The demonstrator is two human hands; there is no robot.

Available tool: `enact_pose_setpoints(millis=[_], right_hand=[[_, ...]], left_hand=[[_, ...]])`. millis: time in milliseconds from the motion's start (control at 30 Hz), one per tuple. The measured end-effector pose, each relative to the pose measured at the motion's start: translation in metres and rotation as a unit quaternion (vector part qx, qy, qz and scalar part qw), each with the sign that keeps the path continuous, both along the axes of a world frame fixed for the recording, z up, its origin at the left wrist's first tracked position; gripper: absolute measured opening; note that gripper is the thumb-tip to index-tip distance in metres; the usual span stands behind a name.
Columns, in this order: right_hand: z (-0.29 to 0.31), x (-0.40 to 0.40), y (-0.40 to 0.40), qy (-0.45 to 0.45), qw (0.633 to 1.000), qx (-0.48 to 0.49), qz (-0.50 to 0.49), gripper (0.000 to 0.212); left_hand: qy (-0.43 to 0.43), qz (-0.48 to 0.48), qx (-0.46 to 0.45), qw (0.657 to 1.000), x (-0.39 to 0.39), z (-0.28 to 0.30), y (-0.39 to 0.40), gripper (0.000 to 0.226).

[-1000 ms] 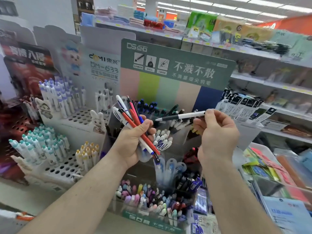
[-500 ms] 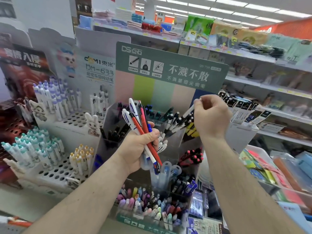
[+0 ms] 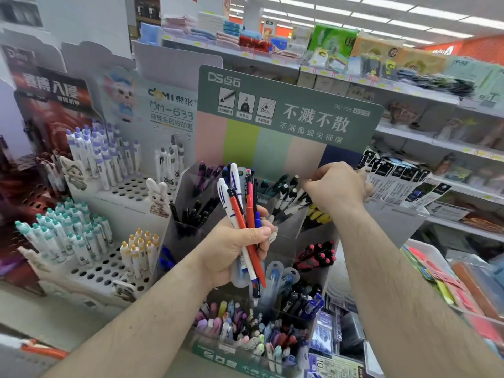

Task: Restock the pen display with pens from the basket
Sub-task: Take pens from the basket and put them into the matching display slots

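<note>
My left hand (image 3: pixel 231 249) is closed around a bundle of pens (image 3: pixel 237 205), red, white and blue, held upright in front of the clear tiered pen display (image 3: pixel 289 236). My right hand (image 3: pixel 338 186) is at the upper compartment of white-and-black pens (image 3: pixel 283 192). Its fingers are curled at their tops. Whether they still grip a pen is hidden by the fingers. No basket is in view.
A green sign (image 3: pixel 286 113) backs the display. Lower compartments hold black pens (image 3: pixel 196 214), pink-tipped pens (image 3: pixel 316 255) and pastel pens (image 3: pixel 234 323). A white peg rack of capped pens (image 3: pixel 90 241) stands to the left. Store shelves (image 3: pixel 450 148) run to the right.
My right hand carried a white pen with a black tip from mid-air down into the upper compartment. My left hand with its bundle has stayed about where it was.
</note>
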State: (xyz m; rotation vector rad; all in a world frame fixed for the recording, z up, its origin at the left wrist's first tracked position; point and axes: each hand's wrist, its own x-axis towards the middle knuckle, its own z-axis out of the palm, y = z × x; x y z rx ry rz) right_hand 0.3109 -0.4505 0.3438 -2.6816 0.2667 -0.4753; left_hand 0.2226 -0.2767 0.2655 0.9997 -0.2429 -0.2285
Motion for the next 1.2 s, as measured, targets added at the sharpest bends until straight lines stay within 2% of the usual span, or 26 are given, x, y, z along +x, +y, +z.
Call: enact_pose_setpoints(millis=[167,300,400,433,500,567,667,833,967,1067,1200], right_hand=[[-0.005,0.007,-0.001,0.008,1.000,-0.019,-0.011,0.006],[-0.003,0.003,-0.003,0.012,0.999,-0.030,-0.010,0.009],[-0.001,-0.015,0.001,-0.058,0.997,-0.047,-0.004,0.016],[0.000,-0.024,0.005,-0.093,0.995,-0.016,0.022,0.016],[0.001,-0.044,0.018,-0.102,0.979,0.129,0.120,0.011],[0.001,-0.061,0.033,-0.027,0.941,0.261,0.213,0.010],[-0.007,-0.069,0.045,0.078,0.897,0.347,0.261,0.015],[-0.020,-0.071,0.052,0.088,0.865,0.398,0.293,0.019],[-0.028,-0.070,0.054,0.069,0.858,0.424,0.280,0.017],[-0.035,-0.071,0.061,0.056,0.848,0.458,0.260,0.017],[-0.037,-0.074,0.071,0.001,0.855,0.459,0.241,0.014]], left_hand=[[0.010,0.001,-0.001,1.000,-0.002,0.001,0.001,0.033],[0.008,-0.001,0.009,1.000,-0.004,0.000,0.000,0.034],[0.015,-0.010,0.010,1.000,-0.006,-0.001,0.000,0.036],[0.021,-0.016,0.009,1.000,-0.006,-0.001,0.001,0.036],[0.038,-0.029,0.003,0.999,-0.005,-0.003,0.003,0.038],[0.052,-0.036,0.000,0.998,-0.007,-0.004,0.004,0.039],[0.046,-0.054,0.008,0.997,-0.011,-0.006,0.004,0.038],[0.039,-0.075,0.009,0.996,-0.015,-0.009,0.014,0.045],[0.058,-0.060,0.008,0.996,-0.020,-0.010,0.020,0.033],[0.066,-0.032,0.030,0.997,-0.024,-0.009,0.022,0.026],[0.037,0.055,0.105,0.992,-0.030,-0.005,0.023,0.016]])
